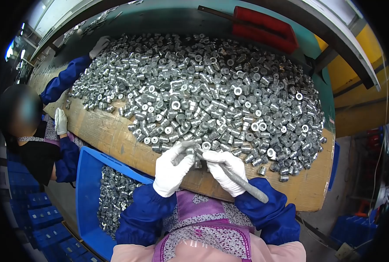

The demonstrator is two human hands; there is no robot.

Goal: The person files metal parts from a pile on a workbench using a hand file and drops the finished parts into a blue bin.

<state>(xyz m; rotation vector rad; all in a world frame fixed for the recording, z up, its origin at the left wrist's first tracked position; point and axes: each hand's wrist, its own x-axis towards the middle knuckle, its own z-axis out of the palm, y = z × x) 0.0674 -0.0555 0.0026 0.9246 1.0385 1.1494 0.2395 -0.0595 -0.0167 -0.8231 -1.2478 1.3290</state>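
Note:
In the head view, my left hand (172, 169), in a white glove, is closed with thumb and fingers pinched on a small silver metal fitting (191, 150), mostly hidden by the fingertips. My right hand (226, 171), also gloved, wraps round a grey rod-shaped tool (250, 188). Its thick end slants down past my wrist, and its thin end reaches the fitting. Both hands are close together over the front edge of the cardboard-covered table (129, 148). Just beyond them spreads a big pile of silver threaded metal fittings (203, 96).
A blue bin (84, 196) holding more fittings stands below the table at left. Another person (28, 144) works at the left end, one gloved hand (100, 46) on the pile. At the back sits a red bin (264, 28). A metal frame (351, 48) overhangs the right side.

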